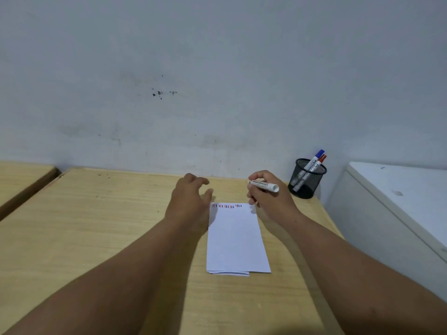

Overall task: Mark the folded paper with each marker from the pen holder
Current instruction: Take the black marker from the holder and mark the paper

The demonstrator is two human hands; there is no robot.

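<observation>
A folded white paper (237,240) lies on the wooden table (96,238), with a row of short red, blue and black strokes along its far edge. My right hand (268,197) hovers over the paper's far right corner, shut on a white marker (263,185) held roughly level, its blunt end pointing right. My left hand (191,199) rests just left of the paper's far left corner, fingers spread and holding nothing. A black mesh pen holder (306,178) stands at the table's back right with a blue-capped marker (315,159) and a red-capped marker (319,162) in it.
A pale wall (217,81) rises right behind the table. A white cabinet or appliance (399,197) stands to the right of the table. A second wooden surface (21,177) sits at the left, separated by a dark gap.
</observation>
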